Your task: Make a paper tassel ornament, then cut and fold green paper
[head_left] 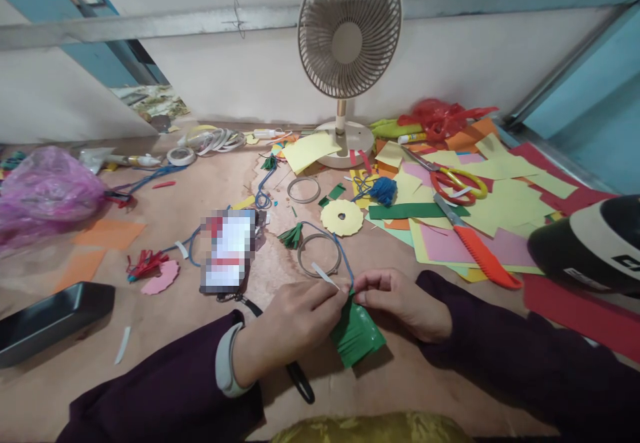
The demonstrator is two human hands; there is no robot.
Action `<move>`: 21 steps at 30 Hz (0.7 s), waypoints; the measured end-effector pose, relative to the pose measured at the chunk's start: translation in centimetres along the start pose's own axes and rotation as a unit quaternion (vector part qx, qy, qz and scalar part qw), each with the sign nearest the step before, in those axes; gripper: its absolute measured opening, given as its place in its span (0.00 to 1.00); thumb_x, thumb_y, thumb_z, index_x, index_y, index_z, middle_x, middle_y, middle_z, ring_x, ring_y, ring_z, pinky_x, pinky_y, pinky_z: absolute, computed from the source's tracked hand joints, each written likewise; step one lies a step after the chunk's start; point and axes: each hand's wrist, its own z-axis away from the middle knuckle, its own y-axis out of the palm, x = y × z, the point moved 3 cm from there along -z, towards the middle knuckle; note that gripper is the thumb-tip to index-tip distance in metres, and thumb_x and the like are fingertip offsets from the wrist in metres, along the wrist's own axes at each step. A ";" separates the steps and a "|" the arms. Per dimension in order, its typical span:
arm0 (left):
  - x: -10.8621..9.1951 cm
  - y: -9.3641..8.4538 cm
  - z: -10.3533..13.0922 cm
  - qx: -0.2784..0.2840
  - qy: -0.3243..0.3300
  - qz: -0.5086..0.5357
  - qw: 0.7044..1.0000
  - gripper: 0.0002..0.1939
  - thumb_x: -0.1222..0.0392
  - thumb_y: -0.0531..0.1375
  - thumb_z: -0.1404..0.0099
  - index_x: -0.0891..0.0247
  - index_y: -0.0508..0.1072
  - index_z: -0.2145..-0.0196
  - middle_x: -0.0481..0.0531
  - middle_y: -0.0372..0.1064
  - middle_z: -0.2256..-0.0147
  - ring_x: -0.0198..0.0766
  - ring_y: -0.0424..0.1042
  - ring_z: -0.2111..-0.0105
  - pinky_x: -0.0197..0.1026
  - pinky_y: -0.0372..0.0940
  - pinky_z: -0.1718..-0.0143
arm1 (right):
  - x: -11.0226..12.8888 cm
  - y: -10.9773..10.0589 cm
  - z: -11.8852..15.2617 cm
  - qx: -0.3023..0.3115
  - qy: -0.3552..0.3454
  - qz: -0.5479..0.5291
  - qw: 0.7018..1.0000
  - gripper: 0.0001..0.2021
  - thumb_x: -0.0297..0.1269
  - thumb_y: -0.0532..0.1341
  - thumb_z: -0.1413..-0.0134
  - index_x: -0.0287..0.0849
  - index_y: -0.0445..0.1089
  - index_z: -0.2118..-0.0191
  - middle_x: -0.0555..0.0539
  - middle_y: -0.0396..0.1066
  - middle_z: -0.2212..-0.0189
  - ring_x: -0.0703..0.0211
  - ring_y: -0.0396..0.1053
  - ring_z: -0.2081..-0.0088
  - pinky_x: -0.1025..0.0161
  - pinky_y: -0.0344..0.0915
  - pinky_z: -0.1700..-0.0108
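My left hand is closed in a pinch at the top of a green fringed paper piece, with a narrow white strip sticking out from its fingertips. Facing it, my right hand pinches the same top end, where a blue cord meets the green paper. The cut fringe hangs down toward me. Just beyond my hands the cord runs past a bangle-like ring and a small green tassel. The fingertips hide exactly how cord, strip and paper meet.
A fan stands at the back. On the right lie scissors, an orange-handled cutter, coloured paper sheets and a dark cylindrical object. A blurred-out item, a black case and a pink plastic bag are left.
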 end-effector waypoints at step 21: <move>-0.1 -0.2 -0.2 0.018 0.080 -0.029 0.996 0.12 0.71 0.48 0.30 0.74 0.68 0.53 0.58 0.73 0.66 0.40 0.75 0.66 0.44 0.74 0.60 | -0.4 -0.5 -0.3 -0.007 0.010 -0.019 1.000 0.11 0.36 0.71 0.67 0.37 0.72 0.75 0.52 0.71 0.81 0.70 0.65 0.78 0.70 0.58 0.72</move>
